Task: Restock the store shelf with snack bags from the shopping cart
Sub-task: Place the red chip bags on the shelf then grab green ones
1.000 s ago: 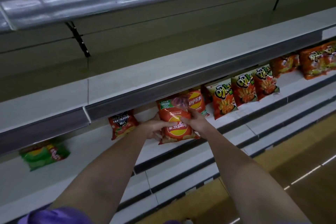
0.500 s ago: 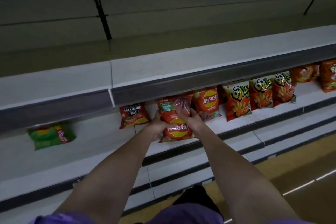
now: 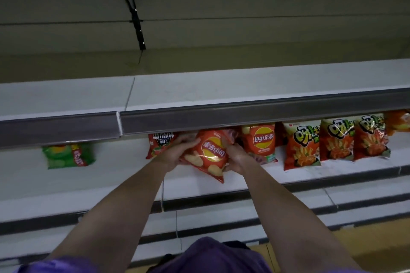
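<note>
Since half a second ago the red bag (image 3: 209, 155) has tipped: it was near upright with the logo upside down, now it leans with its top to the upper right and its lower corner pointing down-right over the shelf (image 3: 124, 179). Both hands have stayed on it. Left hand (image 3: 175, 150) grips the bag's left edge, fingers curled over the top left. Right hand (image 3: 236, 157) grips the right edge, fingers clenched round it. Whether the bag touches the shelf: cannot tell.

Shelf contents, left to right: green bag (image 3: 67, 155) lying well apart on the left; dark-topped red bag (image 3: 159, 142) just behind the left hand; upright Lay's bag (image 3: 259, 142) just beside the right hand; then three fries bags (image 3: 300, 146), (image 3: 336, 142), (image 3: 370, 139) standing side by side, overlapping; an orange bag (image 3: 398, 121) at the far right, mostly hidden by the upper shelf (image 3: 221, 93). Purple clothing (image 3: 208, 255) at the bottom edge.
</note>
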`<state>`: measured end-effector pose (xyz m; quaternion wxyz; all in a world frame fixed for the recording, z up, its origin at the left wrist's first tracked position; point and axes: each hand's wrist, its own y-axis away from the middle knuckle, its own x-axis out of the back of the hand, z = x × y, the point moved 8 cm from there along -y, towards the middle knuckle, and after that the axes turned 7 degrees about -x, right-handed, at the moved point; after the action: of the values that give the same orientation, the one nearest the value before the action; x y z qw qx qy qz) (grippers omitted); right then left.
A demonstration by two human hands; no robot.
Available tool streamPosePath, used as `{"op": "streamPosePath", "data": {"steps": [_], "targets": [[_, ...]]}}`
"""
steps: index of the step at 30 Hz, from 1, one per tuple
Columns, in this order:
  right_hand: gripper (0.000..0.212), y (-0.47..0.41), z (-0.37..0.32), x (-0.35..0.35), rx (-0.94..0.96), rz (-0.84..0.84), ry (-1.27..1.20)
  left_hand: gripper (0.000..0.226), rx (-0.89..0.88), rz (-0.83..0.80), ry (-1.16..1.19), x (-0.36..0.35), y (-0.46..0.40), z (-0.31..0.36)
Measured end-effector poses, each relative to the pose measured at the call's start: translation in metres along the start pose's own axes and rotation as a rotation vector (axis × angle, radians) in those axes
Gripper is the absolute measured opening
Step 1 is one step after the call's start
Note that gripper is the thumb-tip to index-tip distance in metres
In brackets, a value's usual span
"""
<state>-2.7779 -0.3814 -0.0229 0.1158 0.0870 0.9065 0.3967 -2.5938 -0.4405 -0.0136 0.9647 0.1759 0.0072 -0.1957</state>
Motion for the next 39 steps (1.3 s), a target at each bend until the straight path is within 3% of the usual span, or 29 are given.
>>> {"op": "streamPosePath", "data": {"steps": [4, 7, 9, 11, 13, 15, 17, 21, 23, 25, 27, 29, 32, 39], "targets": [[0.045, -0.008, 0.004, -0.012, -0.063, -0.064, -0.133, 0.066, -0.07, 0.035, 0.038, 0.014, -0.004, 0.011], [0.032, 0.0, 0.01, -0.024, -0.139, -0.126, 0.004, 0.059, -0.134, 0.236, 0.125, 0.022, -0.008, 0.016], [0.045, 0.002, 0.012, -0.019, -0.13, -0.108, 0.364, 0.058, -0.165, 0.364, 0.145, 0.025, -0.008, 0.019], [0.048, -0.007, -0.004, -0.006, -0.006, 0.028, 0.749, 0.057, -0.167, 0.409, 0.092, 0.025, -0.007, 0.024], [0.061, -0.011, -0.035, 0.003, 0.207, 0.208, 0.961, 0.058, -0.154, 0.359, -0.013, 0.026, -0.011, 0.028], [0.093, -0.002, -0.06, -0.003, 0.429, 0.23, 1.073, 0.065, -0.16, 0.228, -0.144, 0.019, -0.012, 0.037], [0.097, 0.006, -0.066, -0.015, 0.486, 0.038, 1.04, 0.072, -0.091, 0.163, -0.27, 0.014, -0.015, 0.043], [0.093, 0.003, -0.066, -0.023, 0.504, -0.092, 0.986, 0.059, 0.026, 0.119, -0.371, 0.007, -0.026, 0.042], [0.082, 0.0, -0.064, -0.021, 0.471, -0.044, 0.843, 0.038, 0.06, 0.157, -0.497, 0.01, -0.031, 0.035], [0.078, -0.001, -0.062, -0.012, 0.465, 0.09, 0.758, 0.027, -0.008, 0.312, -0.558, 0.015, -0.028, 0.038], [0.091, -0.007, -0.052, -0.002, 0.4, 0.136, 0.595, 0.048, -0.126, 0.416, -0.366, 0.015, -0.013, 0.043], [0.092, -0.016, -0.031, 0.003, 0.275, 0.042, 0.471, 0.07, -0.141, 0.33, -0.189, 0.003, -0.003, 0.03], [0.063, -0.018, -0.007, 0.002, 0.131, -0.039, 0.482, 0.063, 0.038, 0.225, -0.193, -0.02, 0.009, -0.002], [0.041, -0.027, -0.007, 0.011, 0.194, 0.053, 0.528, 0.083, 0.108, 0.228, -0.228, -0.034, 0.001, -0.017]]}}
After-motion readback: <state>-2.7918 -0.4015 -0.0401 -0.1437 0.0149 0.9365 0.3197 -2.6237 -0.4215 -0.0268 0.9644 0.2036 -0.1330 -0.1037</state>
